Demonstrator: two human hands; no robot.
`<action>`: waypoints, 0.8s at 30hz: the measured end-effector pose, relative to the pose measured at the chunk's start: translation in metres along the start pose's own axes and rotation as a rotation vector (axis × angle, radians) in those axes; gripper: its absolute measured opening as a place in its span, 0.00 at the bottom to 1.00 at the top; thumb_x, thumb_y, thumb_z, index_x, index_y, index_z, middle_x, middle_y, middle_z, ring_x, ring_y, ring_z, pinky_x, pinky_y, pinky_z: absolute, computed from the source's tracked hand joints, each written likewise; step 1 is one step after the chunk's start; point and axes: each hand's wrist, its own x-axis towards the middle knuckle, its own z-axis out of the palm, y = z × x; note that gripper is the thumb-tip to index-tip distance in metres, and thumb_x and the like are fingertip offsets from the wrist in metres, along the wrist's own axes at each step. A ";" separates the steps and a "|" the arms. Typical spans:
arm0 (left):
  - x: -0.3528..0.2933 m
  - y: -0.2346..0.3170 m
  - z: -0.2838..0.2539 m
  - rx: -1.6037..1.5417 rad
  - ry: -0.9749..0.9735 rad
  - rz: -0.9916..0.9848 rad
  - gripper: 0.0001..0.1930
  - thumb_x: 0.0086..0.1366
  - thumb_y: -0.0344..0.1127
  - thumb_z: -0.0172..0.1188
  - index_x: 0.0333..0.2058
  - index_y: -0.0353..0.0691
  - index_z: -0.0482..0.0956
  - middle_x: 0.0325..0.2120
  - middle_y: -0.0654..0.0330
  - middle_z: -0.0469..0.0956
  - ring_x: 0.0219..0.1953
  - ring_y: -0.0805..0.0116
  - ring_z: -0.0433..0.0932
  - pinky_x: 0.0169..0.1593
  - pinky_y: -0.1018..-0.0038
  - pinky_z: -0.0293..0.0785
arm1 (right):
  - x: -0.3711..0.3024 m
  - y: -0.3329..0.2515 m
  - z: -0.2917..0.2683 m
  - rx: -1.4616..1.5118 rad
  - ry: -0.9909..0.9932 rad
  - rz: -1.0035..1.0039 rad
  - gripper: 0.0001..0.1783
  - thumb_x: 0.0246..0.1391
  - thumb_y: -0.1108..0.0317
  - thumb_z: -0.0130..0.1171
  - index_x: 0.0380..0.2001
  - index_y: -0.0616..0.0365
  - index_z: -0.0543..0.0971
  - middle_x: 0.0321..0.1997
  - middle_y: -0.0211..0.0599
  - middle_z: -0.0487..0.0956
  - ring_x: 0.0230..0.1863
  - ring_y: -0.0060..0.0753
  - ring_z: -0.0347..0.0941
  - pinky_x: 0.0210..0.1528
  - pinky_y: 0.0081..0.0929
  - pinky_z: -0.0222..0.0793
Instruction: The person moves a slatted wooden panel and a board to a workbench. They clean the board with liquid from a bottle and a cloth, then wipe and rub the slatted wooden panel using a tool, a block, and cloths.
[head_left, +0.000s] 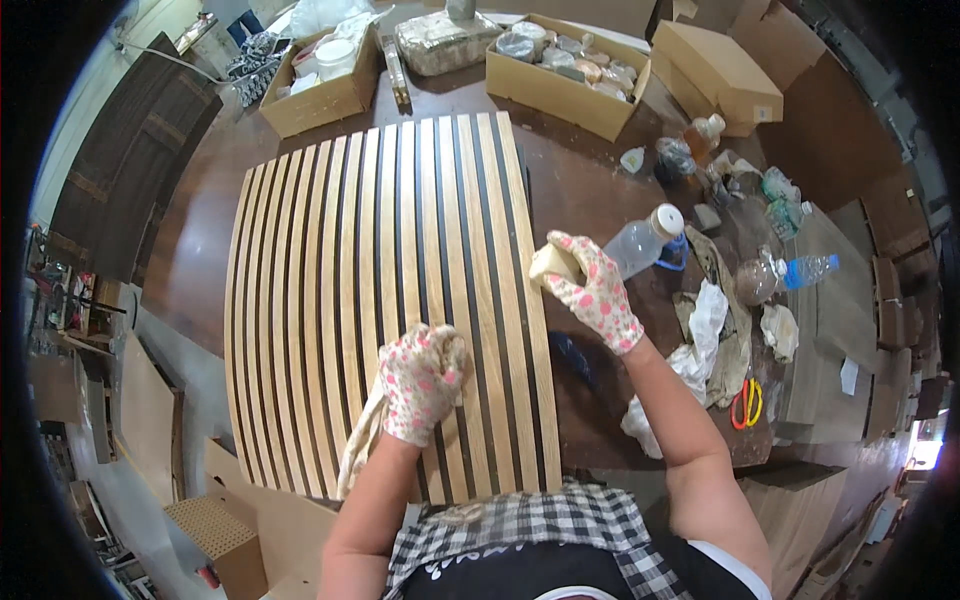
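A panel of pale wooden slats [384,250] with dark gaps between them lies before me on a brown table. Both hands wear white gloves with pink spots. My left hand [420,385] is closed around a bunched cream cloth [362,440] on the lower right part of the panel, and the cloth's loose end trails toward me. Along the panel's right edge, my right hand [598,298] grips a cream block [554,264] between thumb and fingers. Whether the block is a sponge or something harder, I cannot tell. Close behind that hand stands a clear bottle [636,246] with a white lid.
Crumpled rags [708,315], scissors [747,404] with red and yellow handles and several plastic bottles [810,270] lie on the right. At the back are two open cardboard boxes [555,95] [315,112] of small items, a wrapped bundle [440,45] and a closed carton [715,75].
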 end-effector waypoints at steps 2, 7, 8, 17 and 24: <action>0.000 0.003 -0.003 0.052 0.008 0.016 0.05 0.53 0.34 0.59 0.29 0.42 0.76 0.22 0.57 0.72 0.28 0.61 0.73 0.35 0.67 0.66 | 0.037 0.020 0.012 -0.050 0.050 -0.010 0.23 0.42 0.67 0.60 0.45 0.59 0.72 0.41 0.45 0.74 0.43 0.43 0.72 0.47 0.33 0.67; 0.001 0.003 -0.005 -0.009 0.006 0.015 0.05 0.51 0.33 0.59 0.28 0.43 0.77 0.21 0.59 0.73 0.26 0.62 0.73 0.32 0.68 0.66 | 0.156 0.072 0.034 -0.164 0.195 0.038 0.24 0.42 0.61 0.61 0.43 0.59 0.74 0.43 0.47 0.75 0.46 0.45 0.70 0.50 0.34 0.65; 0.000 0.001 -0.004 -0.023 0.014 0.016 0.05 0.51 0.34 0.59 0.28 0.43 0.77 0.21 0.59 0.73 0.26 0.62 0.74 0.32 0.68 0.66 | 0.180 0.078 0.038 -0.166 0.199 0.095 0.24 0.42 0.60 0.61 0.43 0.60 0.74 0.44 0.48 0.75 0.47 0.45 0.70 0.50 0.33 0.65; 0.002 0.002 0.000 -0.036 -0.026 -0.016 0.07 0.48 0.33 0.60 0.29 0.44 0.78 0.23 0.59 0.74 0.28 0.61 0.74 0.35 0.68 0.66 | 0.226 0.104 0.037 -0.154 0.173 0.044 0.22 0.42 0.63 0.59 0.43 0.57 0.75 0.43 0.47 0.75 0.45 0.44 0.71 0.50 0.33 0.66; 0.003 -0.008 0.005 -0.054 0.087 0.068 0.04 0.51 0.32 0.59 0.27 0.41 0.77 0.19 0.60 0.72 0.23 0.64 0.73 0.29 0.71 0.68 | 0.074 0.032 0.020 -0.163 0.105 -0.058 0.22 0.42 0.65 0.59 0.44 0.56 0.72 0.40 0.46 0.73 0.43 0.47 0.69 0.47 0.38 0.65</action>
